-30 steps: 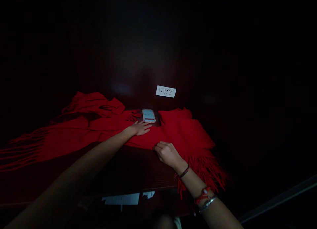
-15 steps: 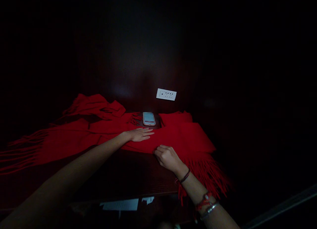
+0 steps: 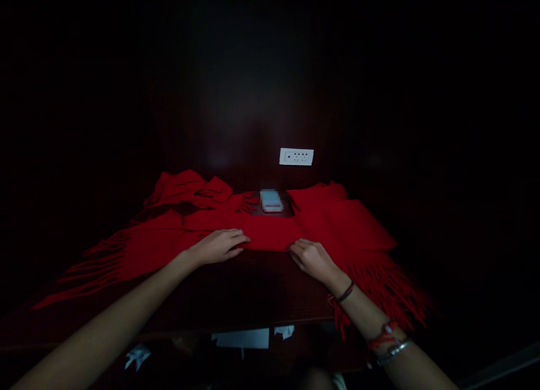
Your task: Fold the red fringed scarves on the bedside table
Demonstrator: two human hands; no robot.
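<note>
A red fringed scarf [image 3: 270, 233] lies across the dark table, with a folded part at the right and long tassels at both ends. My left hand [image 3: 221, 246] rests on its near edge, fingers stretched out and thumb apart. To the right, my right hand [image 3: 311, 259] is closed, its curled fingertips at the same near edge, pinching the cloth. Between the hands the scarf forms a flat, narrow strip. Beyond that strip lies a phone [image 3: 271, 201] with a lit, blurred screen.
More bunched red cloth [image 3: 192, 187] lies at the back left. A white wall socket [image 3: 296, 156] is on the dark panel behind. Below the table's front edge are a white paper sheet [image 3: 242, 338] and crumpled white pieces [image 3: 284, 331]. The surroundings are very dark.
My left hand has drawn back from the middle of the cloth to its near edge. My right hand stays at that edge. The whole view has shifted somewhat.
</note>
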